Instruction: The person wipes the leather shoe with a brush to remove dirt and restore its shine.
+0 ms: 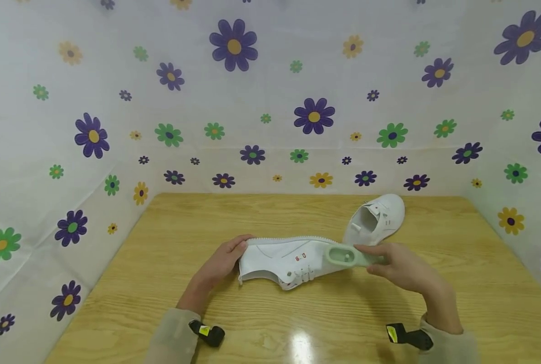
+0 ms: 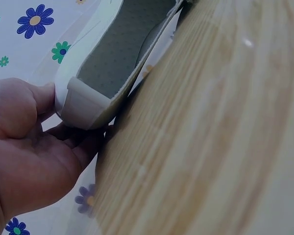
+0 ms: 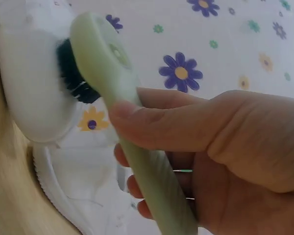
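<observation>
A white sneaker [image 1: 288, 259] lies on its side on the wooden table [image 1: 261, 217], sole edge up. My left hand [image 1: 222, 260] grips its heel [image 2: 83, 105], thumb on the outside and fingers underneath. My right hand [image 1: 402, 265] holds the handle of a pale green brush [image 1: 348, 256]. The brush head [image 3: 95, 51] is against the shoe's toe, with its dark bristles [image 3: 73, 76] pressed on the white surface. A second white sneaker [image 1: 377, 217] rests behind, opening facing me.
Flower-printed white sheets [image 1: 270, 101] wall the table at the back and both sides. Black straps sit on both wrists [image 1: 209, 333]. Bare wood lies in front of the shoe and to the left.
</observation>
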Motion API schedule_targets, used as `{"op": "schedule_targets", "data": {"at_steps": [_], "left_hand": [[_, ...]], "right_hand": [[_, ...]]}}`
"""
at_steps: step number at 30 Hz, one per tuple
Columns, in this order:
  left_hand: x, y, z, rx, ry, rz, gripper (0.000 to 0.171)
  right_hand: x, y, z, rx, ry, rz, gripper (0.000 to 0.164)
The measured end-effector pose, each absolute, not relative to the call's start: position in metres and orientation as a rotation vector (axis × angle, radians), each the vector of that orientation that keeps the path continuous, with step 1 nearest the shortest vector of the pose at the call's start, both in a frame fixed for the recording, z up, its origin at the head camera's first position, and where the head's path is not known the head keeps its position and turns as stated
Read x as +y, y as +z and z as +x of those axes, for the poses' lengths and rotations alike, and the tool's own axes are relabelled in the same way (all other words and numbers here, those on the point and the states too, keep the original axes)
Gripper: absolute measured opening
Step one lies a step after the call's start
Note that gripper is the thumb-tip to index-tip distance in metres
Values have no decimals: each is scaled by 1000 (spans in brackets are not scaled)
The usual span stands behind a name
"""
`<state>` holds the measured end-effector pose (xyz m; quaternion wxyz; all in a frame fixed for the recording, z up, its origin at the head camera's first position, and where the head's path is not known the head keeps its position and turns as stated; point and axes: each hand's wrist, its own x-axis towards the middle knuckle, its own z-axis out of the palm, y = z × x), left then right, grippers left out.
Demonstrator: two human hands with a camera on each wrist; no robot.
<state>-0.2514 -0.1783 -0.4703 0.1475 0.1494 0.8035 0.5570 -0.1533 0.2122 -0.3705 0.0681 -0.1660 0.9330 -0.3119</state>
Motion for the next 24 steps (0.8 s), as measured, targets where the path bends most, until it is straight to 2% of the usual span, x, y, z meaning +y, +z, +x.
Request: {"op": "schedule_targets", "data": {"at_steps": [9,18,24], "left_hand": [[-180,-472,-252,2303,1602,428,42],[-176,-468,-251,2293,1591,451,43],[-176,-468,-250,2317,1584,443,43]], "right_hand": [[173,-375,-164,2851,-938,-634,46],[223,-370,-151,2747,-1006,-479,45],[184,-372,-155,2855,-865,-505,46]]}}
